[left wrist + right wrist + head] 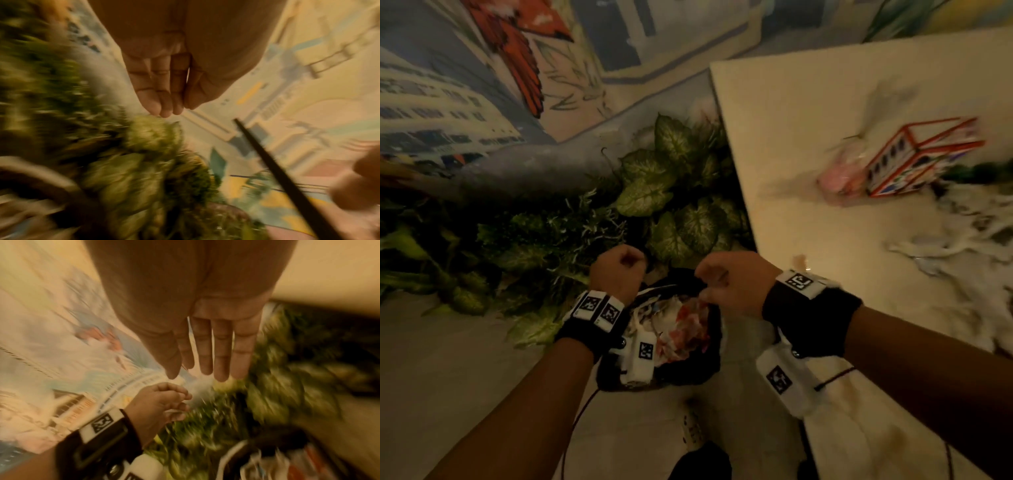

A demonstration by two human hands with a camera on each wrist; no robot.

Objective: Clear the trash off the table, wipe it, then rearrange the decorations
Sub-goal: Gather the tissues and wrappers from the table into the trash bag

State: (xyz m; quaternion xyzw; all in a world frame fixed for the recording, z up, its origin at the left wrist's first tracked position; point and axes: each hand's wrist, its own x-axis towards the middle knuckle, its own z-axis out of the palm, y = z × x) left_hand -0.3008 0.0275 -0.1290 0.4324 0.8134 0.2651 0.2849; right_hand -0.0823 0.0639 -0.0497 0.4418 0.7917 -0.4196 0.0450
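Note:
Both hands hang over a black trash bin [688, 375] on the floor beside the table; crumpled white and red paper trash [681, 329] lies in it. My left hand [619, 270] has loosely curled fingers with nothing plainly in them, thumb against the forefinger in the left wrist view [166, 110]. My right hand [722, 277] points its fingers down over the bin's rim; the right wrist view shows them straight and empty [205, 369]. On the cream table [791, 137] lie shredded white paper [962, 240], a red-framed box decoration [921, 157] and a pink wrapped item [839, 174].
Leafy green plants [654, 205] fill the floor behind the bin, against a painted mural wall [482, 85]. A brownish stain [799, 262] marks the table's near edge by my right wrist. A thin dark bar [287, 178] crosses the blurred left wrist view.

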